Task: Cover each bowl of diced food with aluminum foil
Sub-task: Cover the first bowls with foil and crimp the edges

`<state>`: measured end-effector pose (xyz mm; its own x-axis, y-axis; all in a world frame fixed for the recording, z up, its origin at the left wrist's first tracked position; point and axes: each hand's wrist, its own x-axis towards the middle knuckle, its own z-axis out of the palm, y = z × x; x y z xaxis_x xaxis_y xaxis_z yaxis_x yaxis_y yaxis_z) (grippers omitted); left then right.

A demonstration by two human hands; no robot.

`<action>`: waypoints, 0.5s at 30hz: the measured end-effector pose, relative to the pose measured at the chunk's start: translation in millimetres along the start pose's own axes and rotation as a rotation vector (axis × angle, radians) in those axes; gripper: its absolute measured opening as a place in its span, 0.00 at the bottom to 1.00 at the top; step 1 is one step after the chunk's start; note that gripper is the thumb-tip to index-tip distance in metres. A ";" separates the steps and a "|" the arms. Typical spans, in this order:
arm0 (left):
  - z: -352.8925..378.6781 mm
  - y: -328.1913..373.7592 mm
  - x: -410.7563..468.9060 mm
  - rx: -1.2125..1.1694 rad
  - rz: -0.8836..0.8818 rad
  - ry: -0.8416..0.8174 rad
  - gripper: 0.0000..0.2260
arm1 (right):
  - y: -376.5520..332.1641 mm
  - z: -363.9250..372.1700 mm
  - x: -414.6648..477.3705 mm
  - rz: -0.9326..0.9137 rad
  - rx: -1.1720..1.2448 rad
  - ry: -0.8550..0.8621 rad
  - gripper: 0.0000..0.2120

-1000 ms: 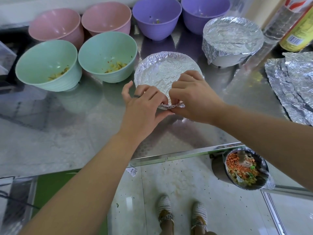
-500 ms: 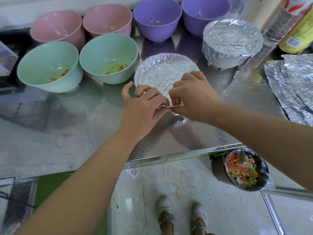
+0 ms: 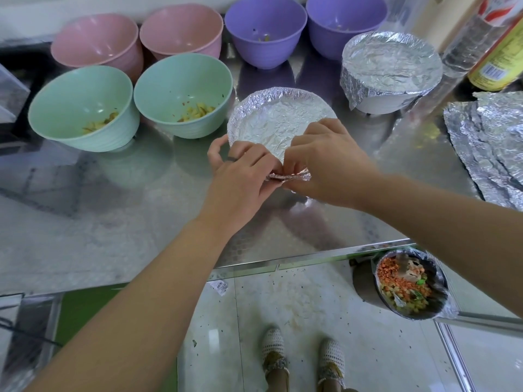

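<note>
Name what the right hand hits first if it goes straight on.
Probably the left hand, just beyond the foil edge both pinch; the right hand points leftward at it.

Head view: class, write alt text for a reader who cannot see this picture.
A left hand and right hand pinch the near rim of a foil-topped bowl on a steel table. Beyond and beside it stand one foil-covered bowl and six open bowls, green, pink and purple; loose foil sheets lie at right.

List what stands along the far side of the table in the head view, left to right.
left pink bowl → right pink bowl → left purple bowl → right purple bowl → foil-covered bowl → yellow-labelled bottle
</note>
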<state>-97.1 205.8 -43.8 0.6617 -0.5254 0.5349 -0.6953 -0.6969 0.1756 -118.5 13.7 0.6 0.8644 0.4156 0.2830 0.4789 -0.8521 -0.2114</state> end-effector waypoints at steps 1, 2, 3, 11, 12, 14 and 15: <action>-0.2 0.4 0.0 -0.004 -0.008 0.001 0.08 | -0.7 0.9 -0.9 -0.021 -0.008 0.017 0.18; -0.1 1.1 -0.1 -0.010 -0.017 0.002 0.08 | -0.9 2.4 -1.7 -0.038 -0.013 0.038 0.17; -0.2 1.6 -0.1 -0.019 -0.025 0.003 0.08 | -0.5 3.8 -2.3 -0.049 -0.016 0.059 0.17; -1.6 0.2 1.3 -0.039 -0.030 -0.016 0.07 | -1.0 9.3 -3.9 -0.059 -0.063 0.147 0.14; -2.3 -1.4 0.6 -0.042 -0.031 -0.022 0.07 | -1.8 9.3 -4.0 -0.055 -0.063 0.142 0.14; -4.9 -5.9 -1.3 -0.048 -0.039 -0.028 0.08 | -0.3 4.3 -3.3 -0.055 -0.051 0.073 0.14; -6.6 -8.7 -1.8 -0.047 -0.045 -0.027 0.08 | 2.2 0.0 -3.4 -0.059 -0.033 0.027 0.15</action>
<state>-94.1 216.0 -40.8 0.6991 -0.5077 0.5034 -0.6769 -0.6967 0.2374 -120.3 10.4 -0.8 0.8300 0.4574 0.3191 0.5235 -0.8363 -0.1629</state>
